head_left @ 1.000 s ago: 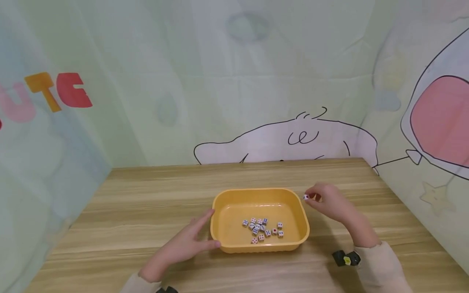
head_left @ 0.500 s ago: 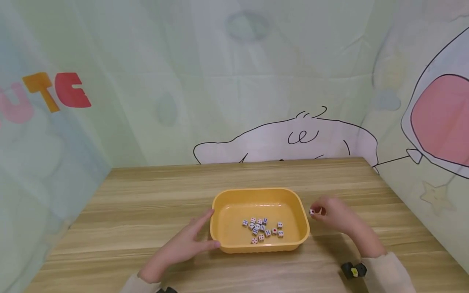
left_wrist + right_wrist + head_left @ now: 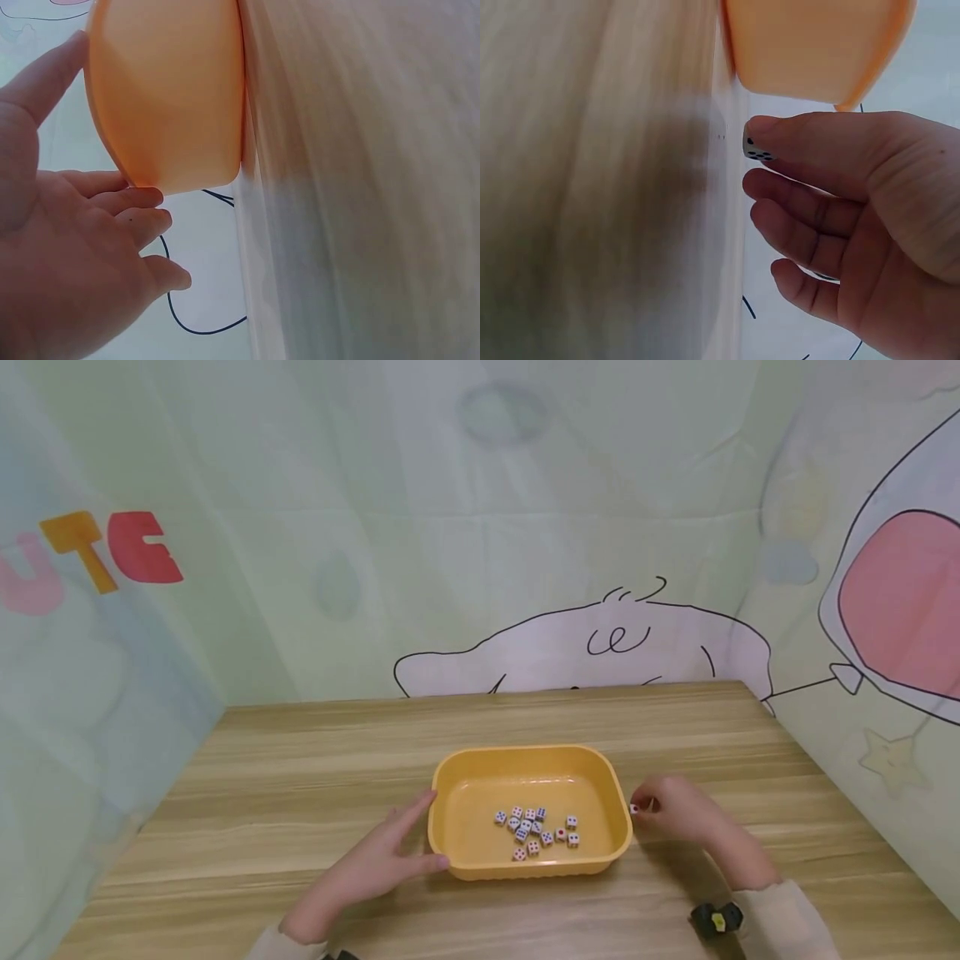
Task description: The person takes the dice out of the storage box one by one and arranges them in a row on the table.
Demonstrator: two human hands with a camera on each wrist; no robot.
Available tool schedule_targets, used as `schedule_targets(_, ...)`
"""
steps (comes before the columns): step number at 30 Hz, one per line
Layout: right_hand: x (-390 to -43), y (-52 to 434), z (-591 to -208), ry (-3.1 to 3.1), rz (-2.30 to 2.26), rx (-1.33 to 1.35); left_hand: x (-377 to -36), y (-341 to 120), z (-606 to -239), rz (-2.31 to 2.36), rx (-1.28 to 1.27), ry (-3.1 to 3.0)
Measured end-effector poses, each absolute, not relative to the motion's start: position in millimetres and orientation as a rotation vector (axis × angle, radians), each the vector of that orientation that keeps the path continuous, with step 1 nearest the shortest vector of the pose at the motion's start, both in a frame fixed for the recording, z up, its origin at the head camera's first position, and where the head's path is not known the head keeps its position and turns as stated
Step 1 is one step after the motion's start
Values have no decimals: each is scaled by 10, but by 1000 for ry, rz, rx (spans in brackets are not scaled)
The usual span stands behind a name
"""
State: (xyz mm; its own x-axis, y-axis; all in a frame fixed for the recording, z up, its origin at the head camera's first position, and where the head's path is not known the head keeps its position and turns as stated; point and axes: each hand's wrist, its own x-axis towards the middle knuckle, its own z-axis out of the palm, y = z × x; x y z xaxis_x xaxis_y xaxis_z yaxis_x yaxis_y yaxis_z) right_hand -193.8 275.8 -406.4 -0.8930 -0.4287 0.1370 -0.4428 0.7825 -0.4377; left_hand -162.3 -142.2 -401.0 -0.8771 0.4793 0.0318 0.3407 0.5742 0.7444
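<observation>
A yellow plastic tray [image 3: 468, 793] stands on the wooden table, with several small white dice [image 3: 526, 826] lying loose on its floor. Spread along the tray's left side, my left hand [image 3: 378, 857] touches the rim with thumb and fingers; the left wrist view shows the thumb and fingertips against the tray's outer wall [image 3: 169, 97]. Just outside the tray's right wall, my right hand [image 3: 678, 808] pinches one white die [image 3: 756, 150] between thumb and forefinger, low over the table. The remaining fingers of that hand are loosely curled.
The wooden table [image 3: 315, 752] extends around the tray on all sides. A printed cloth backdrop [image 3: 360, 527] rises behind the table and along both sides.
My right hand has come nearer to me along the tray's right side, lower in the head view, still pinching the die. The left hand and the tray stay in place.
</observation>
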Motion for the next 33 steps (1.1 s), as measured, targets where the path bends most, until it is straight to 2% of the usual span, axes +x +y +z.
schedule_targets(16,-1996,2755,-4058,-2993,724,657,-1628,-1449,-3987,1176,677,2644)
schedule_targets(33,-2211,2764,-4044,-3056,733,613,-1609,-1420,-4014,1193,681,2631)
